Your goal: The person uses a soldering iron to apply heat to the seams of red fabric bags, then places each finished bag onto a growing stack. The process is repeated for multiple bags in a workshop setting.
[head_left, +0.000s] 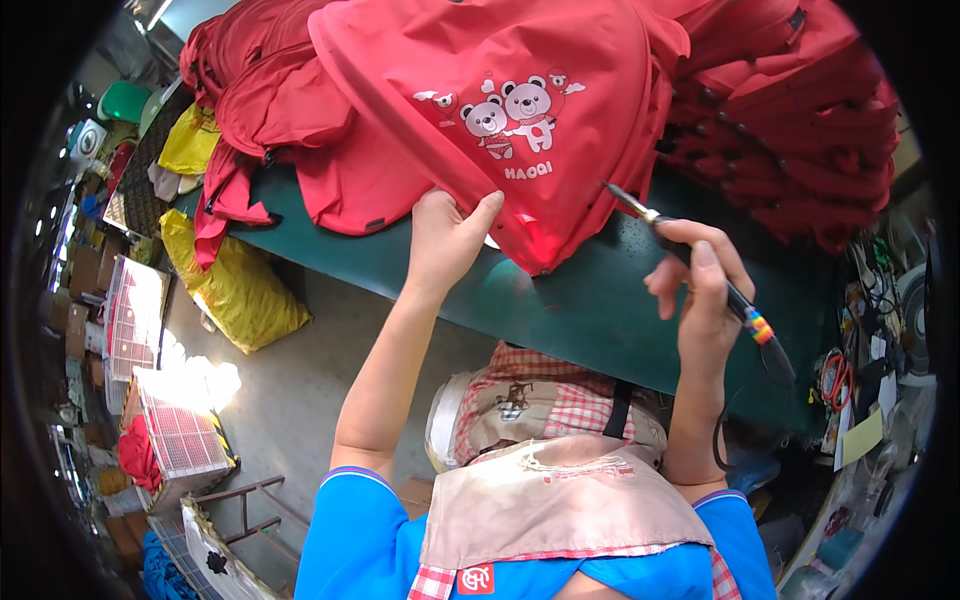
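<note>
A red fabric panel [590, 110] printed with two cartoon bears lies over the table, its pointed corner toward me. My left hand [445, 240] pinches the panel's left edge near that corner, thumb on top and fingers partly hidden beneath. In my right hand [705, 280] is a soldering iron [741, 306] with a dark handle, coloured bands and a trailing cord. Its thin metal tip points up and left, close to the panel's right edge; whether it touches the cloth I cannot tell.
Under the panel is a dark green table [560, 318]. A heap of red fabric pieces [780, 130] covers its far right, and more red pieces [270, 100] its far left. On the floor at left are a yellow bag [235, 290] and a wire-mesh crate [180, 425].
</note>
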Demonstrator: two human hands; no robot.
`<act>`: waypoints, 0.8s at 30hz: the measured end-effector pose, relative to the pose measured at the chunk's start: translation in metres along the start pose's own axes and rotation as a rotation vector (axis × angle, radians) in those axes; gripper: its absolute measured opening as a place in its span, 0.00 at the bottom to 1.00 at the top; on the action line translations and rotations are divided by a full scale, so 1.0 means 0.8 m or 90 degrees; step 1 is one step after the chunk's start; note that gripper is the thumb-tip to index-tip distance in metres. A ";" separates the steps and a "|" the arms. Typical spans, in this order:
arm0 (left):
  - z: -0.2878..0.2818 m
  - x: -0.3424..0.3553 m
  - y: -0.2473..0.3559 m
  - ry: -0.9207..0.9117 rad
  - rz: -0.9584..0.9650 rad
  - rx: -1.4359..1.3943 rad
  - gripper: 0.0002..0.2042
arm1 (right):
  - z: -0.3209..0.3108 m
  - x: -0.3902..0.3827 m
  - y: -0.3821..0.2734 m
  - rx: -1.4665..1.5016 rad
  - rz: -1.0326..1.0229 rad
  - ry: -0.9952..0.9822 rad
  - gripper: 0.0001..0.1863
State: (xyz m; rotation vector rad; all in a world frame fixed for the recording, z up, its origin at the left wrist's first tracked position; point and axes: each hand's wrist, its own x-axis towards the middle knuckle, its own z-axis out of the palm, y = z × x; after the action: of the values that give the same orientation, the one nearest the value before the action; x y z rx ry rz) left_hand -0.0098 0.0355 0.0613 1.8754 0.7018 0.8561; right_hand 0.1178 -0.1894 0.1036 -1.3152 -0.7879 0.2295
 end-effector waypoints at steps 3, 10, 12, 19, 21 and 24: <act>0.010 0.016 0.037 -0.056 0.011 0.276 0.14 | -0.029 -0.006 0.004 0.004 -0.048 0.066 0.19; 0.215 0.030 -0.028 -0.053 0.231 0.310 0.23 | -0.061 -0.009 0.017 0.035 -0.054 0.174 0.20; 0.220 0.051 -0.019 -0.096 0.238 0.189 0.22 | -0.074 -0.010 0.026 0.012 -0.059 0.195 0.20; 0.135 0.254 0.135 0.167 0.345 -0.166 0.16 | -0.098 0.001 0.059 0.058 0.004 0.279 0.19; 0.166 0.316 0.170 0.135 0.408 -0.239 0.18 | -0.103 0.003 0.065 0.048 -0.002 0.288 0.19; 0.231 0.396 0.177 0.091 0.494 -0.227 0.19 | -0.106 0.007 0.070 0.055 -0.012 0.334 0.18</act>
State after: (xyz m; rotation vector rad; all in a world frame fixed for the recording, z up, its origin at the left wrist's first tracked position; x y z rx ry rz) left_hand 0.3416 0.1239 0.2133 1.7581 -0.1414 1.4977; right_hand 0.1905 -0.2365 0.0502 -1.2108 -0.3401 -0.0967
